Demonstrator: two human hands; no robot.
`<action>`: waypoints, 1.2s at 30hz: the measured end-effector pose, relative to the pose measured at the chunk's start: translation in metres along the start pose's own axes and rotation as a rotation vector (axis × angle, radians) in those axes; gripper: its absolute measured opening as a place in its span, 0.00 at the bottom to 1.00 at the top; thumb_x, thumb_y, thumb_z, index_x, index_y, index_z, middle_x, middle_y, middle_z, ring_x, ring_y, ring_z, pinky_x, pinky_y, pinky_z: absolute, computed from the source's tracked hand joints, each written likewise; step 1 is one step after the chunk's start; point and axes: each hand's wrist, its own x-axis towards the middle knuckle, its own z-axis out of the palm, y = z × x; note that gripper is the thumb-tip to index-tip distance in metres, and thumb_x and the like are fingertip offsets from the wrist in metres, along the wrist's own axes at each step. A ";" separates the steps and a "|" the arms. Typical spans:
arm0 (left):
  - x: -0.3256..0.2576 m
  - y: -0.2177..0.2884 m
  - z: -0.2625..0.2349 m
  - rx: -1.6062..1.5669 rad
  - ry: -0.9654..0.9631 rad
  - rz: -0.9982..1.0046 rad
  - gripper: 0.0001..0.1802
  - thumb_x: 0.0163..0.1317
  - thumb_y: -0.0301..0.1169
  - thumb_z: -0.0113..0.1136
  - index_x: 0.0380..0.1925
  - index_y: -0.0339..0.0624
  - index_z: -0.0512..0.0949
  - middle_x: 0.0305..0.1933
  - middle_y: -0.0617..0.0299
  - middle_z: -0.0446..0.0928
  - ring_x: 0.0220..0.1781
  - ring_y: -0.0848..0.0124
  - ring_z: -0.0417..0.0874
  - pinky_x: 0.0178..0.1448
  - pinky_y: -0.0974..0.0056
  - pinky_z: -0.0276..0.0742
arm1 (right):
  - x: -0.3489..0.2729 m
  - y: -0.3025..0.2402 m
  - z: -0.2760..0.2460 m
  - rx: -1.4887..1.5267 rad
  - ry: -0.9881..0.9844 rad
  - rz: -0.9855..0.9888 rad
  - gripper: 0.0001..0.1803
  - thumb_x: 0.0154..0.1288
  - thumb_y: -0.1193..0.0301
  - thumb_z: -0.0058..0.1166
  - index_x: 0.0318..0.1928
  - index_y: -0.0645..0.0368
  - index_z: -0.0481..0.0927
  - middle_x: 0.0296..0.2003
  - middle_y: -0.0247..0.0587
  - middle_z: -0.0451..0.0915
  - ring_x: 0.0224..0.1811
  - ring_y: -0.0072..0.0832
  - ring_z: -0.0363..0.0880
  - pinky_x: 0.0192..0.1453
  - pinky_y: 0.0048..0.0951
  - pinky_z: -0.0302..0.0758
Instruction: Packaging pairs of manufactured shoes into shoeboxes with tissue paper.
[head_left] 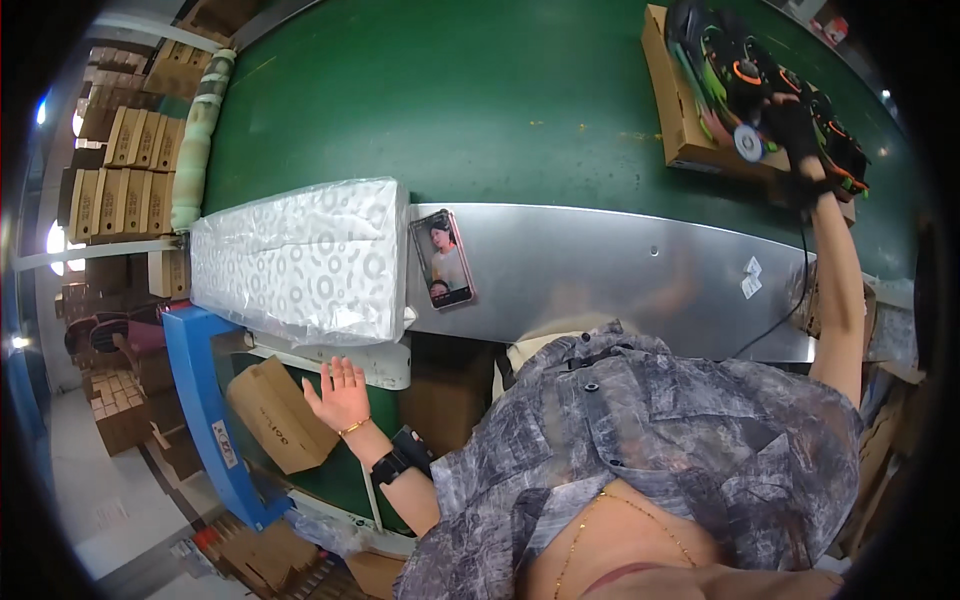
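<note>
1. We see the right grip point(788, 125), in dark covering, reached out at the far right among dark items with orange and green trim point(748, 75); blur hides its fingers, so we cannot tell whether it is closed on one.
2. We find those items at the far right of the green worktop point(480, 110), in or over a cardboard box point(683, 135); we cannot tell which.
3. A round pale disc point(748, 143) shows just beside the right grip.
4. We see the left grip point(343, 398) bare and empty, palm up, fingers spread, near a plastic-wrapped white patterned pack point(305, 260).
5. Right of that pack, we see a phone point(441, 260) lying on a metal panel point(570, 260).
6. Below the pack, we see a tilted brown carton point(283, 415) between the left grip and a blue frame point(212, 415).
</note>
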 end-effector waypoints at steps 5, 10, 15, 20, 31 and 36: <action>0.002 -0.013 0.027 0.143 -0.101 -0.045 0.28 0.54 0.49 0.51 0.46 0.39 0.64 0.41 0.55 0.67 0.43 0.61 0.68 0.47 0.55 0.66 | -0.110 -0.108 -0.095 0.253 0.112 -0.467 0.08 0.43 0.67 0.51 0.27 0.53 0.77 0.25 0.43 0.76 0.31 0.39 0.75 0.46 0.35 0.66; 0.009 -0.041 0.084 0.354 -0.337 -0.125 0.26 0.55 0.48 0.50 0.46 0.40 0.64 0.40 0.56 0.68 0.41 0.63 0.69 0.47 0.57 0.66 | -0.181 -0.205 -0.094 0.248 0.251 -0.647 0.06 0.29 0.63 0.51 0.14 0.48 0.76 0.16 0.26 0.73 0.27 0.28 0.73 0.51 0.41 0.56; 0.009 -0.062 0.114 0.479 -0.531 -0.239 0.24 0.58 0.45 0.49 0.47 0.39 0.65 0.38 0.56 0.72 0.39 0.62 0.73 0.43 0.59 0.69 | -0.195 -0.218 -0.086 0.461 0.028 -0.882 0.06 0.39 0.65 0.52 0.14 0.50 0.72 0.13 0.31 0.69 0.18 0.28 0.68 0.44 0.38 0.61; 0.019 -0.071 0.111 0.659 -0.527 -0.197 0.22 0.58 0.46 0.49 0.46 0.42 0.67 0.37 0.59 0.73 0.39 0.64 0.74 0.42 0.59 0.70 | -0.121 -0.192 -0.086 0.908 -0.254 -0.405 0.06 0.45 0.68 0.51 0.25 0.57 0.75 0.21 0.43 0.72 0.26 0.39 0.73 0.41 0.40 0.67; -0.002 -0.172 0.218 1.176 -1.009 0.097 0.29 0.53 0.37 0.59 0.52 0.36 0.64 0.45 0.51 0.72 0.38 0.68 0.77 0.40 0.67 0.73 | -0.092 -0.202 -0.023 0.514 0.290 -0.071 0.36 0.40 0.76 0.51 0.56 0.60 0.60 0.58 0.48 0.58 0.64 0.41 0.52 0.57 0.66 0.46; -0.059 -0.210 0.284 1.261 -1.403 1.175 0.43 0.44 0.38 0.65 0.58 0.36 0.56 0.63 0.42 0.52 0.60 0.47 0.59 0.58 0.55 0.60 | -0.116 -0.215 -0.123 1.147 0.340 0.064 0.36 0.42 0.69 0.51 0.57 0.61 0.60 0.53 0.50 0.66 0.57 0.42 0.64 0.58 0.30 0.62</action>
